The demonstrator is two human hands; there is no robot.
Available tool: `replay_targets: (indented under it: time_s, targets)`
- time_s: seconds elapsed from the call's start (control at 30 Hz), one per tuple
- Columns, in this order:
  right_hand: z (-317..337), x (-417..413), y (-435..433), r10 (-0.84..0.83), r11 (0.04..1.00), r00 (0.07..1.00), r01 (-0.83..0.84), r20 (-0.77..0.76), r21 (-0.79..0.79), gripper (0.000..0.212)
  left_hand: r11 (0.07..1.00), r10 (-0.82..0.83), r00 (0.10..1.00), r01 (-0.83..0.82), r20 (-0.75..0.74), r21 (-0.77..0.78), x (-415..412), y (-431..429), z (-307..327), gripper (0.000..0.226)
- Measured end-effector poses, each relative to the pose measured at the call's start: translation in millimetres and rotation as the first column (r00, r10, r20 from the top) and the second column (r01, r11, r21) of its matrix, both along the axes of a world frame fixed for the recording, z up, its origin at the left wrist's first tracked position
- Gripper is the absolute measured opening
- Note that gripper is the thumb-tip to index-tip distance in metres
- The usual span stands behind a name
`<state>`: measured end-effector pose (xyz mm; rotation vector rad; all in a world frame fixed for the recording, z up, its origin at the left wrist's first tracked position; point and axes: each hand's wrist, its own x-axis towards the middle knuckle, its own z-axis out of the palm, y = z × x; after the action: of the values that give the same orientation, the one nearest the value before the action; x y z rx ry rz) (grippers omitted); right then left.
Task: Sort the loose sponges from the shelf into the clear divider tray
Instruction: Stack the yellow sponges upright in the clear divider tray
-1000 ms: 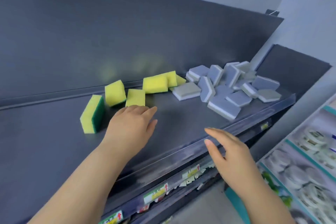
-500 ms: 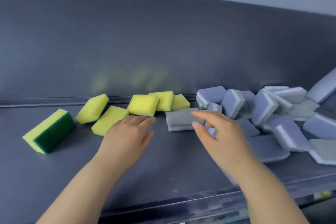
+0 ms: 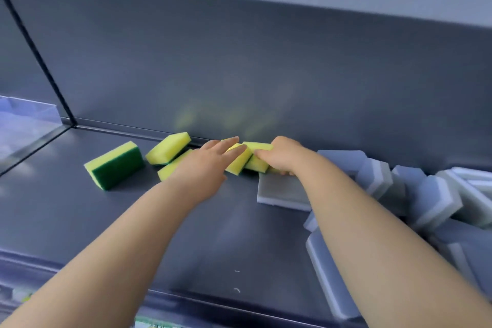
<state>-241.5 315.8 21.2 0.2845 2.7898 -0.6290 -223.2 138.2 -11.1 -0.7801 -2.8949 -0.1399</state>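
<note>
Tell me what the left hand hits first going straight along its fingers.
The left hand rests on a yellow sponge; straight beyond that, probably the shelf's back panel.

Grey sponges [image 3: 436, 202] — and clear divider [image 3: 29, 117] — cut by edges.

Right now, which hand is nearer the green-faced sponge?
Left. The left hand lies to the right of the green-faced sponge; the right hand grips a yellow sponge farther right.
</note>
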Motion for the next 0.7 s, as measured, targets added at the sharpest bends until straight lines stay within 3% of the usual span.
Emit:
replay_targets:
  time_s: [0.17, 0.3, 0.37, 0.43, 0.57, 0.7]
  targets:
    - [-5.3, 1.2, 5.3, -0.113, 0.987, 0.989, 0.100, -0.099, -0.126, 0.027, 0.997, -0.081, 0.994, 0.080, 0.067, 0.022, -23.8, 6.6, 0.1, 0.081]
    - [8.5, 11.7, 17.0, -0.288, 0.895, 0.942, 0.201, -0.172, -0.398, 0.031, 0.988, -0.112, 0.992, 0.106, 0.053, 0.113, -30.5, 9.7, -0.6, 0.090]
    - [17.5, 22.1, 27.3, -0.335, 0.852, 0.916, 0.194, -0.221, -0.486, 0.033, 0.993, -0.093, 0.996, 0.093, -0.015, 0.078, -31.9, 11.1, -1.8, 0.092]
    - [25.2, 35.5, 36.0, -0.321, 0.871, 0.895, 0.151, -0.309, -0.467, 0.030, 0.989, -0.071, 0.993, 0.083, -0.093, 0.126, -28.6, 12.4, 0.9, 0.085]
    - [32.7, 70.6, 38.3, -0.219, 0.959, 0.846, 0.095, -0.486, -0.268, 0.022, 0.876, -0.075, 0.986, 0.136, -0.147, 0.462, -9.7, 15.7, 13.3, 0.062]
    - [21.8, 103.9, 29.2, -0.226, 0.954, 0.750, 0.041, -0.622, -0.297, 0.032, 0.843, 0.019, 0.999, 0.002, -0.032, 0.537, 22.7, 13.4, 30.1, 0.051]
